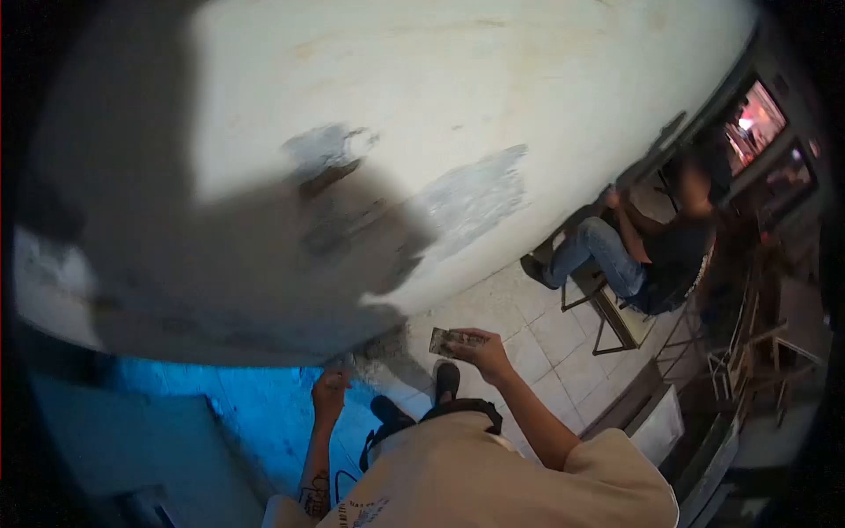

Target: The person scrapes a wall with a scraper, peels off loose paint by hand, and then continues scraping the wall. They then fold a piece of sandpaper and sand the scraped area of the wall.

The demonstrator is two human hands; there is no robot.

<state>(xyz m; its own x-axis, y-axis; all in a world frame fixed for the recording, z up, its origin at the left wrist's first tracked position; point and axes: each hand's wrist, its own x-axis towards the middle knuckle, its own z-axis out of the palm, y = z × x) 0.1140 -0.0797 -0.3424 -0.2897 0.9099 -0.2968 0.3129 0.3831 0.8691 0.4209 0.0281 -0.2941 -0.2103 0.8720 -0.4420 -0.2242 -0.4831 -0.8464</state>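
In my right hand is a flat, stained, rectangular putty scraper, gripped between thumb and fingers. My left hand is closed at waist height, near the lower edge of the wall; what it holds, if anything, is too small to make out. Ahead of both hands stands a pale wall with rough grey patches, one grey patch at the middle right and another grey patch further up. My shadow covers much of the wall's left side. Neither hand touches the wall.
A person in jeans sits on a low seat to the right, beside the wall. Stacked wooden furniture stands behind them. My shoes are on a tiled floor. Blue light falls on the floor at the left, next to a panel-like surface.
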